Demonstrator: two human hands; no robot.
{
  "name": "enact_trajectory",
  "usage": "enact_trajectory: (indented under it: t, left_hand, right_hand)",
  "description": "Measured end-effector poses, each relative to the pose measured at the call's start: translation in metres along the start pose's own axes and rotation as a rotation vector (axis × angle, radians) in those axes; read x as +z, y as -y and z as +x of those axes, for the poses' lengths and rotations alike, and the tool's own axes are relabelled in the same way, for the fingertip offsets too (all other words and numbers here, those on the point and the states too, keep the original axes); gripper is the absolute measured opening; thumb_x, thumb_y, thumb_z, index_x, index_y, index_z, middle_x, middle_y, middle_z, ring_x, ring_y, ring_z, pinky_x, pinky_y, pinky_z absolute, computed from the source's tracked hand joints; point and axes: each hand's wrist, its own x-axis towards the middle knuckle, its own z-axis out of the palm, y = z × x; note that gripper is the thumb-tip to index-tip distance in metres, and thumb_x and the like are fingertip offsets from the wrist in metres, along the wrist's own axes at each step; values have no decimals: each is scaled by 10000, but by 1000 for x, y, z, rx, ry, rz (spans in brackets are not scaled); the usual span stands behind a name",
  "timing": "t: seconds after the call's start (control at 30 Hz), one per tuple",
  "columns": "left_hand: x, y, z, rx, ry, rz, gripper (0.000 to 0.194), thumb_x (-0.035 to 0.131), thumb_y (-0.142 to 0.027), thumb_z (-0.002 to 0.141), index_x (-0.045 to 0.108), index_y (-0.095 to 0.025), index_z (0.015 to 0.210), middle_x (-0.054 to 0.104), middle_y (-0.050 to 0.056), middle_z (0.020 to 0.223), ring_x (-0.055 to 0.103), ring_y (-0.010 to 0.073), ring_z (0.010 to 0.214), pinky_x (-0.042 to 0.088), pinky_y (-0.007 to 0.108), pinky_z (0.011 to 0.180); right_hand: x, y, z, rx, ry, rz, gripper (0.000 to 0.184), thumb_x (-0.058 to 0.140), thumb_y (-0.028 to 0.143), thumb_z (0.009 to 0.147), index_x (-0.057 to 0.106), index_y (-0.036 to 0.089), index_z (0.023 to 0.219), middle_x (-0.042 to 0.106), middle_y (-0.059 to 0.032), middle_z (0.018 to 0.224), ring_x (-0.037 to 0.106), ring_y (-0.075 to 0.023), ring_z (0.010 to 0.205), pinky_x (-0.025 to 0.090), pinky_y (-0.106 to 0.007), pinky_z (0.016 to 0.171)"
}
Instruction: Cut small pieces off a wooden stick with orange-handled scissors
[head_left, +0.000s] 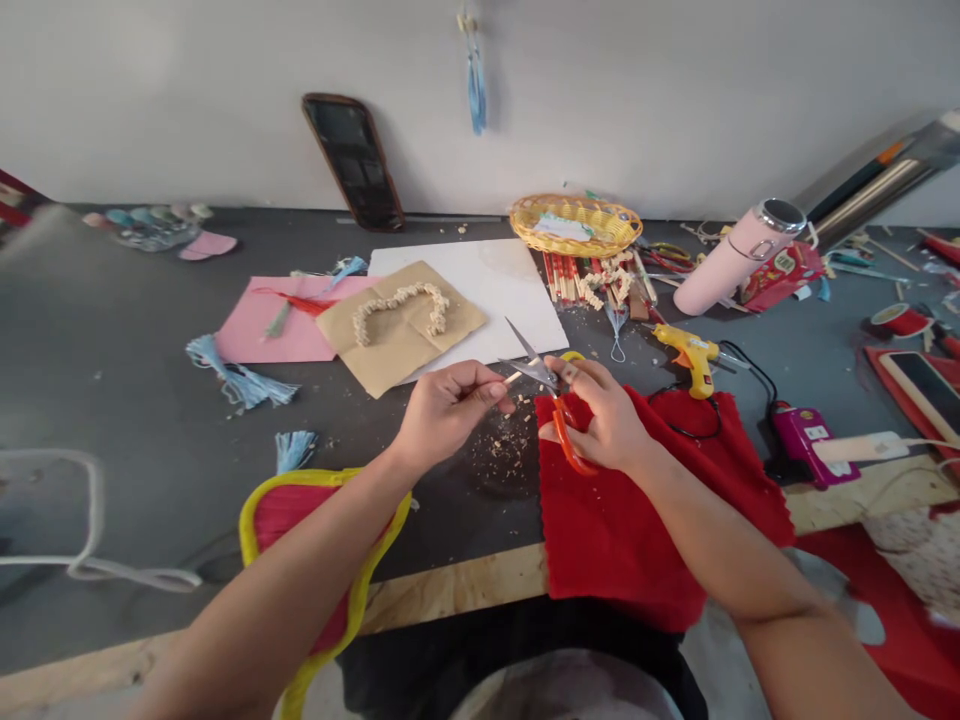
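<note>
Pinched between the thumb and finger of my left hand [448, 415] is a thin pale stick [514, 379]. My right hand [611, 425] grips a pair of scissors [566, 435] with orange handles. Their blades are spread, and the stick's far end lies at them. Small pale chips and crumbs [512, 445] are scattered on the dark tabletop below. Beyond my left hand, a curved strand of small pale pieces [401, 297] rests on brown paper [382, 365]. Red cloth [600, 540] lies under my right hand and forearm.
A yellow glue gun [690, 355], a pink flask [739, 260] and a purple power adapter [814, 445] stand or lie on the right. At the back are a wicker basket [577, 240] and a leaning phone [352, 160]. Blue tassels [244, 375] lie left.
</note>
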Motion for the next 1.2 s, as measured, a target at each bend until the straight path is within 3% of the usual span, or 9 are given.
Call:
enact_trajectory:
  t: [0.2,0.43,0.83,1.0,1.2]
  left_hand:
    - [-5,6,2,-83,108,-126,289,653,-393,834,666,-124,728,691,59,621,378,61,433,276,199,414]
    - [-2,8,3,-143,135,-242,297,664,-410,833,624,-130,741,695,52,633,359,46,421,248,185,397]
    - [-15,5,9,-382,353,-390,390,761,-500,700,635,-131,716,651,51,527,300,35,360,154,189,353]
    - [-12,7,9,-338,288,-354,355,735,-471,737,634,-131,728,669,51,565,322,36,371,190,186,367]
    - [2,7,4,-130,-10,12,282,667,-423,798,671,-143,835,708,41,715,498,85,495,377,206,475]
  right_hand:
    - [0,1,1,-36,7,-52,703,621,566,841,421,245,1433,606,-107,1101,610,-262,1040,548,-460,920]
    - [0,1,0,16,20,-101,681,620,572,838,469,228,1407,629,-116,1119,624,-269,1063,544,-444,938]
    - [1,-2,0,-49,47,-63,686,625,563,837,450,241,1418,600,-103,1099,603,-254,1049,546,-424,928]
    - [2,4,1,24,48,-96,659,625,571,835,482,235,1383,638,-101,1091,629,-263,1058,555,-420,917]
    - [4,0,-1,133,10,-33,626,634,564,833,520,206,1334,636,-108,1084,645,-237,961,560,-390,861]
